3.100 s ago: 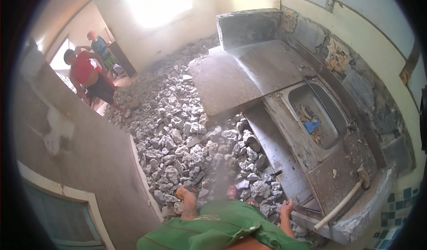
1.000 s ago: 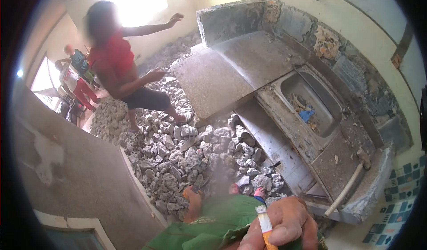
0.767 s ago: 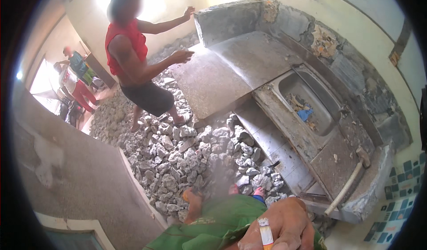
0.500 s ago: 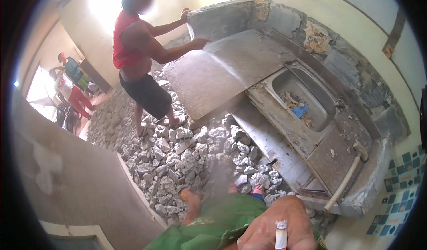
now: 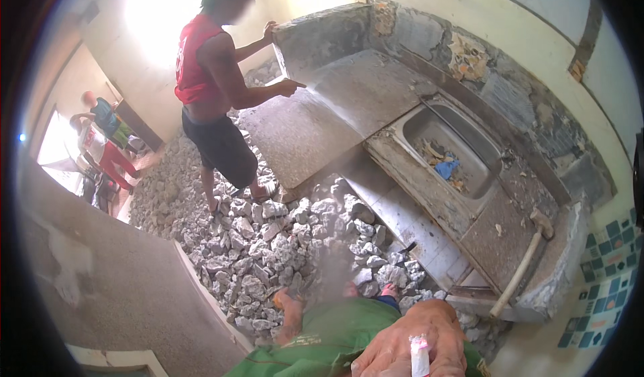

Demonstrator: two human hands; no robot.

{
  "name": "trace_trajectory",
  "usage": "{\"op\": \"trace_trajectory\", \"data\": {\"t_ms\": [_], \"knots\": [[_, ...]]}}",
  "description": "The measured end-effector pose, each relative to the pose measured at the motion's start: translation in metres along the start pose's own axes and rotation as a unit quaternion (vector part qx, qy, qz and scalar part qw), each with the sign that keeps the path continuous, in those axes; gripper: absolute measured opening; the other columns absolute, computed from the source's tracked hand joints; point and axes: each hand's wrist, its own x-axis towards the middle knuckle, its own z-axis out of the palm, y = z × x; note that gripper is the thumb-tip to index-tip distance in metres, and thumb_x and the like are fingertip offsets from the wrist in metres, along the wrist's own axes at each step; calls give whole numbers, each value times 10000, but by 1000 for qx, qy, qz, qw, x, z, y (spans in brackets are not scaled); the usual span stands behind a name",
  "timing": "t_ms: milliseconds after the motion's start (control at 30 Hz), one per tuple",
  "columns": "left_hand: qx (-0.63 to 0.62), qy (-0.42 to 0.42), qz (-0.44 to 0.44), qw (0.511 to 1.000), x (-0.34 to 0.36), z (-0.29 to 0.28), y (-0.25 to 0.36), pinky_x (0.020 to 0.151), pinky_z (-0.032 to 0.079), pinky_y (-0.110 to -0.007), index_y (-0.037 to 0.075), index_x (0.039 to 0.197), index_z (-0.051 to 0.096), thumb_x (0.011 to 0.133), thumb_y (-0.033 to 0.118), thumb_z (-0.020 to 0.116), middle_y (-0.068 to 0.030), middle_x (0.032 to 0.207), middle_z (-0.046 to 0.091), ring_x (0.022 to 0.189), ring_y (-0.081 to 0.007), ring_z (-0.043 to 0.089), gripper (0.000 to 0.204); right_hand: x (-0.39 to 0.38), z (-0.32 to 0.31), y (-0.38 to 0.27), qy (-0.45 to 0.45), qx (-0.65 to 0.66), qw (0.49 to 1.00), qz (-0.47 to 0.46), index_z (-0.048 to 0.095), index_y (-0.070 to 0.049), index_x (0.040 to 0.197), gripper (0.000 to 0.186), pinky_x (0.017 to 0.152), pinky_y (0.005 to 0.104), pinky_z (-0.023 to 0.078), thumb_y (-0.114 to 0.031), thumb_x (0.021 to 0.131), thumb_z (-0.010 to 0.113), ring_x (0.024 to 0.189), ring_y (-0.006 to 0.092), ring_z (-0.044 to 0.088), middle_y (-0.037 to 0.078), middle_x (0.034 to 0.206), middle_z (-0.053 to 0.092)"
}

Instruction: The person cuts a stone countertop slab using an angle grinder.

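My right hand [image 5: 396, 343] is raised close to the camera at the lower edge, shut on a cigarette [image 5: 419, 360] with an ash tip. My left hand [image 5: 288, 303] hangs low over the grey rubble [image 5: 261, 263], closed around something orange, too small and hazy to name. Beyond, a co-worker in a red top [image 5: 201, 62] stands on the rubble, one hand on the upright concrete slab [image 5: 322, 31], the other over the stone countertop [image 5: 302, 135]. A long-handled hammer [image 5: 513, 273] lies on the counter's near end, right of my right hand.
A steel sink [image 5: 453, 155] holding debris sits in the counter, above an exposed tiled shelf [image 5: 396, 216]. A wall [image 5: 114, 270] runs along my left. Two more people [image 5: 107, 135] stand in the doorway at the back left. My bare-looking toes [image 5: 389, 290] show among stones.
My right hand came up from beside the counter, with a cigarette showing in it. The red-topped co-worker walked in from the doorway to the counter and reached up to the upright slab.
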Motion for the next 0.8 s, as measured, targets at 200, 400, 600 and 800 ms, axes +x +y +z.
{"op": "trace_trajectory", "data": {"t_ms": [200,400,600,800], "knots": [[-122,8,-108,987,-17,9,11,863,488,-524,72,1145,513,741,270,565,-126,1127,575,975,-338,586,453,5,1,3,11,-13,1000,-16,504,188,1178,366,955,339,502,-73,921,517,1058,303,616,288,1107,614],[-145,13,-152,978,-37,18,24,836,501,-508,107,1136,501,703,230,601,-107,1144,557,984,-326,576,461,5,2,4,42,27,999,0,513,197,1159,342,988,327,478,-16,891,507,1069,306,611,322,1099,600],[-109,9,-142,984,-48,24,29,724,494,-434,161,1077,490,683,222,620,-71,1095,524,941,-273,548,419,-2,-1,1,8,20,999,-25,485,206,1178,362,990,330,475,-33,907,508,1080,293,604,318,1130,587],[-78,63,-135,986,-64,42,37,584,472,-341,209,1009,480,667,221,636,-36,1027,486,884,-209,511,377,2,0,1,39,-30,999,-12,520,196,1139,317,954,331,504,-24,911,509,1047,315,620,319,1089,603]]}}
